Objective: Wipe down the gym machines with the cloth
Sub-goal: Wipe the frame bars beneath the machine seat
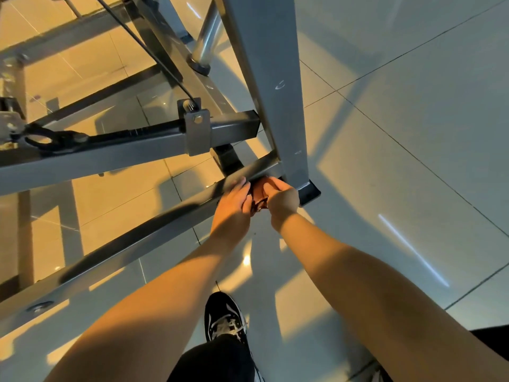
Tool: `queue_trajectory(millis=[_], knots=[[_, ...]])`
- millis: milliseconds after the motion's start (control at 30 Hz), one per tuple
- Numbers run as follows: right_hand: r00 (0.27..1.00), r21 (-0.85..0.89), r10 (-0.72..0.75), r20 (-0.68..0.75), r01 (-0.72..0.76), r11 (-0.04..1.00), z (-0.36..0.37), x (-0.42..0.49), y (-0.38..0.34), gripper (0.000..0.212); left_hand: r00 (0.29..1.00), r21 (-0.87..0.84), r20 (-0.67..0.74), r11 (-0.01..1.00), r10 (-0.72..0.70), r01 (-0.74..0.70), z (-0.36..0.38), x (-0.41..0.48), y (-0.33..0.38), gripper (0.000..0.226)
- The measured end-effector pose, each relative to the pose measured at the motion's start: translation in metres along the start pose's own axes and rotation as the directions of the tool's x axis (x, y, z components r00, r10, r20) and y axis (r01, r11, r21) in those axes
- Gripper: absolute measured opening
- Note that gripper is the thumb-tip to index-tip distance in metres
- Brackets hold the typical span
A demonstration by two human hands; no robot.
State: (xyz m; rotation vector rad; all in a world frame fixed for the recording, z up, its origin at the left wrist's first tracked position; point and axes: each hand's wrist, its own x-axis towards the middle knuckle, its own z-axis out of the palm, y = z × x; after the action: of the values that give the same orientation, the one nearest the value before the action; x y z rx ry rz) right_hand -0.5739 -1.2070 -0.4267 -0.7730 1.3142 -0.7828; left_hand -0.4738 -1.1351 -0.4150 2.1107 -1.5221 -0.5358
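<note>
Our right hand [282, 199] clasps a reddish-brown cloth [259, 192] against the gym machine's low frame bar [137, 244], at the foot of its grey upright post [271, 78]. Our left hand [234, 201] lies over the same bar, touching the cloth; whether it grips, we cannot tell.
</note>
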Motion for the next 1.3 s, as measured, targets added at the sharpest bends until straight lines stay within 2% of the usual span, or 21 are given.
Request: queue_trajectory(millis=[67, 100, 200, 267, 367, 467, 633, 767, 833, 900, 967, 1100, 1200, 1300], knots=[[0.999, -0.007, -0.005, -0.045, 0.004, 1.0, -0.001, 0.002, -0.005, 0.024, 1.0, -0.024, 0.02, 1.0, -0.013, 0.014, -0.001, 0.0, -0.002, 0.045], [1.0, -0.005, -0.008, -0.018, 0.008, 1.0, 0.001, -0.001, -0.005, 0.025, 1.0, -0.04, 0.017, 0.999, -0.016, 0.017, -0.001, 0.0, -0.002, 0.045], [0.985, 0.012, -0.013, 0.171, 0.011, 1.0, 0.011, -0.017, 0.007, 0.023, 1.0, -0.095, 0.003, 0.995, -0.014, 0.014, 0.0, -0.001, -0.001, 0.043], [0.971, -0.034, -0.021, 0.236, 0.03, 0.999, 0.011, -0.024, 0.012, 0.028, 1.0, -0.122, 0.003, 0.992, -0.029, 0.029, -0.004, 0.0, -0.001, 0.042], [0.994, -0.118, -0.071, 0.08, 0.081, 0.99, -0.003, -0.016, 0.004, 0.027, 1.0, -0.095, 0.0, 0.995, -0.024, 0.024, -0.004, -0.002, 0.004, 0.041], [0.998, -0.171, -0.049, -0.047, 0.04, 0.984, -0.025, -0.007, -0.003, 0.029, 1.0, -0.013, -0.008, 1.0, -0.028, 0.028, 0.001, -0.006, 0.009, 0.041], [1.0, 0.017, -0.012, -0.009, 0.012, 1.0, -0.038, -0.008, -0.002, 0.032, 0.999, 0.046, -0.038, 0.998, -0.031, 0.032, 0.005, 0.0, 0.023, 0.041], [0.991, 0.195, 0.087, -0.102, -0.066, 0.979, -0.053, -0.003, -0.009, 0.028, 0.993, 0.001, -0.013, 0.993, -0.114, 0.114, -0.005, 0.002, 0.023, 0.04], [0.982, 0.152, 0.132, -0.136, -0.111, 0.982, -0.061, -0.002, -0.003, 0.029, 0.996, 0.04, 0.007, 0.995, -0.092, 0.091, -0.011, -0.006, 0.015, 0.039], [0.983, 0.101, 0.145, -0.112, -0.133, 0.986, -0.062, -0.004, 0.006, 0.032, 0.998, 0.077, 0.022, 0.996, -0.056, 0.054, -0.011, -0.013, 0.006, 0.039], [0.985, 0.134, 0.153, -0.083, -0.141, 0.981, -0.053, -0.01, 0.012, 0.036, 0.998, 0.087, 0.024, 0.995, -0.057, 0.055, -0.009, -0.017, 0.006, 0.038], [0.994, 0.138, 0.06, -0.088, -0.047, 0.989, -0.031, -0.009, 0.005, 0.029, 0.999, 0.132, 0.033, 0.991, 0.004, -0.009, -0.004, -0.011, 0.014, 0.037], [0.994, 0.244, 0.047, -0.103, -0.021, 0.97, -0.019, 0.007, -0.009, 0.024, 0.995, 0.091, 0.072, 0.994, -0.065, 0.058, -0.007, 0.003, 0.018, 0.041], [0.997, 0.309, 0.075, -0.027, -0.063, 0.949, -0.01, 0.013, -0.021, 0.023, 0.991, 0.047, 0.071, 0.993, -0.11, 0.107, -0.012, 0.012, 0.023, 0.042]])
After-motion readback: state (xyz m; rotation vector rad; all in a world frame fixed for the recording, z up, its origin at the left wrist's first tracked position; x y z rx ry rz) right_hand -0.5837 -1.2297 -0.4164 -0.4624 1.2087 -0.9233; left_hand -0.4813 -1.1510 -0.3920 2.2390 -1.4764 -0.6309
